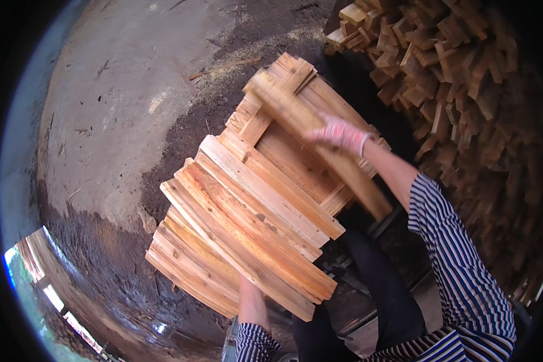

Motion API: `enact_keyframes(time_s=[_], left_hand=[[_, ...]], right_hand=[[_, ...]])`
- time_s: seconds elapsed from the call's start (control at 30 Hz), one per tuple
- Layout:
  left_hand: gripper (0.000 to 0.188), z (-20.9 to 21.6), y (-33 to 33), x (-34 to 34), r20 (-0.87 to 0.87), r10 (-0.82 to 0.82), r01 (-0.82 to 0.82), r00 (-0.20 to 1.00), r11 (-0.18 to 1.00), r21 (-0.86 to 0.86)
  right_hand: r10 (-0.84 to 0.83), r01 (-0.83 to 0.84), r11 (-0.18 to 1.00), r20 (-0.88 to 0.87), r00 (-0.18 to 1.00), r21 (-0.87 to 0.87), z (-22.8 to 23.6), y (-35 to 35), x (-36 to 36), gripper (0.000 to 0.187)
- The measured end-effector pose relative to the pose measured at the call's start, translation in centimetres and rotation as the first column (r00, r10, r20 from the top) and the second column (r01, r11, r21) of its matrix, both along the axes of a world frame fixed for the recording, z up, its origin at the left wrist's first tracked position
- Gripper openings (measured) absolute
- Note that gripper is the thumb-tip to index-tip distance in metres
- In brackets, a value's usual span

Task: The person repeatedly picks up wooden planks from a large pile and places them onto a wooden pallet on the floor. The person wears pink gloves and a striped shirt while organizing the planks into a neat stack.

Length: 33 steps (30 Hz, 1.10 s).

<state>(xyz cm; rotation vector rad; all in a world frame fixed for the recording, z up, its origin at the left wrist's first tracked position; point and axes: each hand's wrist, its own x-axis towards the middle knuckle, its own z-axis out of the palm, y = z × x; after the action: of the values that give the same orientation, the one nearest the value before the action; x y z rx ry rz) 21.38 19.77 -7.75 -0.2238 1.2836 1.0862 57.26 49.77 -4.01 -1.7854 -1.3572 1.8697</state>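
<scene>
My right hand [340,134], in a pink and white knit glove, grips a wooden board [285,110] that slants over the far part of the stack and is smeared by motion. Below it lie boards set with gaps on crosspieces [256,125]. Nearer to me, several boards [256,226] lie side by side, some reddish, some paler. One narrow plank [214,241] lies askew on top of them. My left hand [252,295] reaches under the near end of these boards; only the wrist shows, and the fingers are hidden.
A tall heap of cut wood pieces [446,66] rises at the far right. Dark, damp-looking ground [114,265] borders a grey floor [120,96] on the left, with a loose wood strip [226,67] on it. My dark-trousered legs [386,289] are close to the near board ends.
</scene>
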Motion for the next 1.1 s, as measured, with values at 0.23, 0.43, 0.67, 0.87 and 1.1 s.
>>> enact_keyframes(time_s=[0.23,0.43,0.67,0.87,1.1], left_hand=[[0.071,-1.8,2.7,-3.4,-0.02,-0.064,0.063,0.998,0.998,-0.025],[0.07,-2.5,1.1,-4.8,-0.036,-0.038,0.036,0.999,0.998,-0.049],[0.068,-2.9,2.2,-4.1,-0.018,-0.087,0.087,0.996,0.995,-0.041],[0.067,-2.8,3.1,-3.6,0.006,-0.114,0.114,0.993,0.993,-0.039],[0.065,-2.5,2.6,-4.1,-0.015,-0.113,0.112,0.994,0.993,-0.049]], right_hand=[[0.156,-0.475,0.818,0.67,0.726,0.324,-2.2,-0.9,0.0,0.098],[-0.202,0.183,0.978,0.26,0.944,0.096,3.1,-3.5,-8.3,0.077],[0.168,-0.362,0.851,0.454,0.875,0.382,-3.4,-11.6,-16.2,0.069],[-0.054,-0.319,0.911,0.841,0.538,0.262,-2.7,-3.4,-3.4,0.074],[0.162,-0.369,0.912,0.669,0.725,0.179,-1.1,-5.8,-7.0,0.07]])
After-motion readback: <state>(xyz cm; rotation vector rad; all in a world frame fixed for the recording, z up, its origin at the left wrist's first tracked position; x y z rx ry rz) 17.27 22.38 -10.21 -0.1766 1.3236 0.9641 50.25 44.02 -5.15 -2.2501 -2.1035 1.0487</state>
